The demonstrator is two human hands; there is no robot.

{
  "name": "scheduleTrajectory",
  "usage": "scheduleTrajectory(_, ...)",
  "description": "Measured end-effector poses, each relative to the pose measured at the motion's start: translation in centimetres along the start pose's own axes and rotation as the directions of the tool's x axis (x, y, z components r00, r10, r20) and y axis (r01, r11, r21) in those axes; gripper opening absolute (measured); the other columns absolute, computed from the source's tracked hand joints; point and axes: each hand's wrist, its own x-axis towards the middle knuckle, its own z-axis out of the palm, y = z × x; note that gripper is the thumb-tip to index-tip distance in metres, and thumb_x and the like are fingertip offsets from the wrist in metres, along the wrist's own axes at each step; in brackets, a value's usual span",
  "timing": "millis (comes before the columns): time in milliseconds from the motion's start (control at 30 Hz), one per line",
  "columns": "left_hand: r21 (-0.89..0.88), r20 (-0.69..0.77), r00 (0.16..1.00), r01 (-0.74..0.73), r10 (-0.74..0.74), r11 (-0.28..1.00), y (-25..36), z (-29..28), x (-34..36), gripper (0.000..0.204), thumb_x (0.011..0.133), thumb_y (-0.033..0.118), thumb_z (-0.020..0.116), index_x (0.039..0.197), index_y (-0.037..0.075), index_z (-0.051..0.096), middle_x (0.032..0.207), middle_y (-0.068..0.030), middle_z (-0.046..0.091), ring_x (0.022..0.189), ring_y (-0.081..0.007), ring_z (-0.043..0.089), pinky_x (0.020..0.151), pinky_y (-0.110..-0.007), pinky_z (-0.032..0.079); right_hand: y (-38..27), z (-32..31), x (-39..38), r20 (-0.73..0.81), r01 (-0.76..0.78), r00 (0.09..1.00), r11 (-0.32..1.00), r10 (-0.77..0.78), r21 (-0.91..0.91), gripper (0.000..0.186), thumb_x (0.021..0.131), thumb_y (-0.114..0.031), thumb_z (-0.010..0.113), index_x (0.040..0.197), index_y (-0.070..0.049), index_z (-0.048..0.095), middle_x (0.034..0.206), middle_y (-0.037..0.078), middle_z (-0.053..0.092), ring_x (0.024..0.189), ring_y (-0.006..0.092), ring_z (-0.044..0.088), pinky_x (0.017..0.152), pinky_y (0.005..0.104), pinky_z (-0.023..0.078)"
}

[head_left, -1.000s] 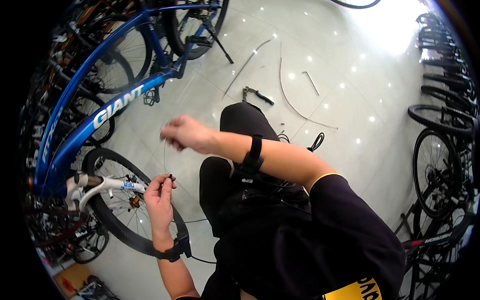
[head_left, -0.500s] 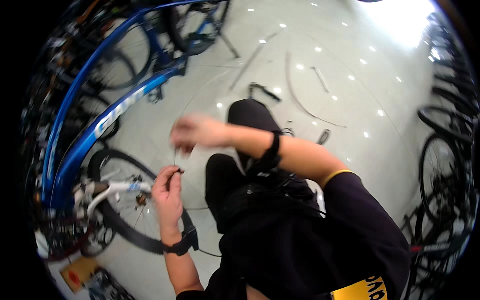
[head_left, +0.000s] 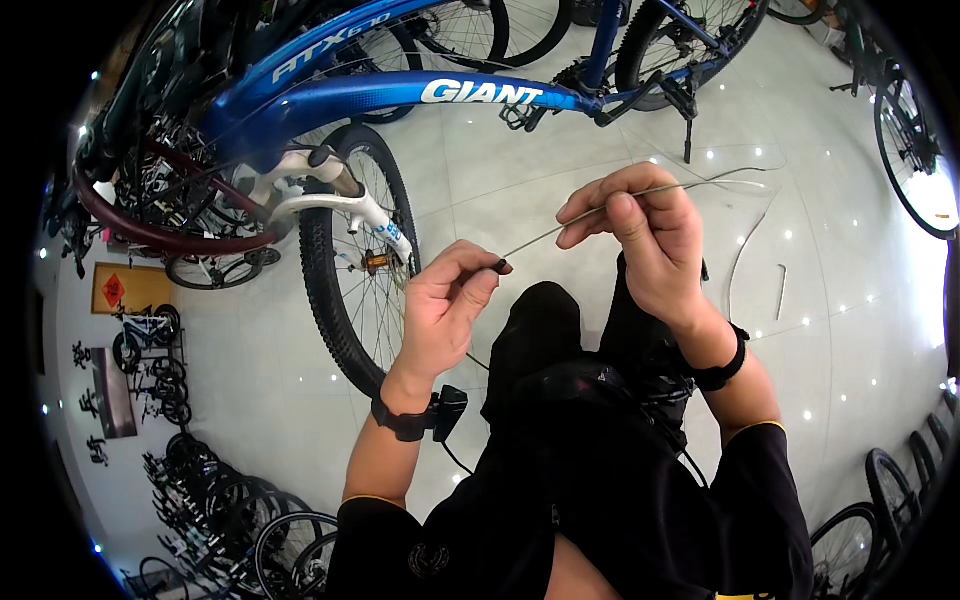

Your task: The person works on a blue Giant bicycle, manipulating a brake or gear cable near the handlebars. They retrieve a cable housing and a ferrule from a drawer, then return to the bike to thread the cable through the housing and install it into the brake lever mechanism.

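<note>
A thin metal cable stretches between my two hands in front of my knees. My left hand pinches a small black tube-like end piece, from which the cable comes out. My right hand is closed on the cable between thumb and fingers, higher up and to the right. Past it, the cable's free length runs on to the right. Just left of my left hand stands the front wheel of a blue bicycle, held by a white fork.
On the tiled floor to the right lie a thin pale strand and a short white piece. Rows of bicycles line the lower left. More wheels stand at the right edge. The blue bicycle's kickstand reaches the floor.
My right hand has moved from a blurred sweep to holding the cable steady, right of my left hand. The view has turned, so the blue bicycle now spans the top.
</note>
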Motion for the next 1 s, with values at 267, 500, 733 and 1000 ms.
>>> scheduleTrajectory(267,0.083,0.014,0.999,-0.048,0.047,0.995,0.3,-0.3,0.3,0.014,0.097,0.008,0.057,0.104,-0.004,0.059,0.094,-0.0062,0.059,0.065,-0.0052,0.044,0.056,-0.018,0.035,-0.1,0.3,0.1,0.023,0.008,1.0,0.998,-0.006,-0.066,0.017,0.103,-0.01,0.043,0.1,0.006,0.05,0.097,0.019,0.064,0.081,0.0218,0.069,0.075,0.0304,0.057)
scheduleTrajectory(500,0.113,0.04,0.997,-0.075,0.071,0.991,0.6,-0.7,0.7,0.014,0.096,0.007,0.057,0.105,-0.004,0.06,0.094,-0.0056,0.059,0.066,-0.0051,0.045,0.056,-0.018,0.036,-0.2,0.5,0.3,-0.001,0.029,1.0,0.999,-0.029,-0.027,0.017,0.102,-0.009,0.044,0.102,0.007,0.051,0.097,0.018,0.064,0.082,0.021,0.069,0.076,0.0291,0.056)
scheduleTrajectory(733,0.252,0.07,0.997,-0.054,0.038,0.966,0.7,-1.0,0.6,0.012,0.095,0.003,0.057,0.104,-0.004,0.06,0.095,-0.0049,0.059,0.072,-0.0069,0.049,0.062,-0.019,0.039,-0.7,1.0,0.3,0.012,-0.018,1.0,0.989,0.02,-0.144,0.013,0.099,-0.004,0.048,0.097,0.006,0.056,0.091,0.013,0.066,0.079,0.0174,0.069,0.074,0.0272,0.056)
scheduleTrajectory(1000,0.296,0.02,1.0,-0.008,0.002,0.955,1.2,-0.6,0.4,0.009,0.094,-0.001,0.057,0.1,-0.006,0.06,0.092,-0.0035,0.056,0.075,-0.0064,0.05,0.065,-0.019,0.04,0.4,2.8,-0.1,0.044,-0.449,0.893,0.891,0.447,0.063,0.013,0.098,-0.011,0.054,0.105,0.0,0.055,0.077,0.0,0.052,0.067,0.0062,0.048,0.062,0.0207,0.041)
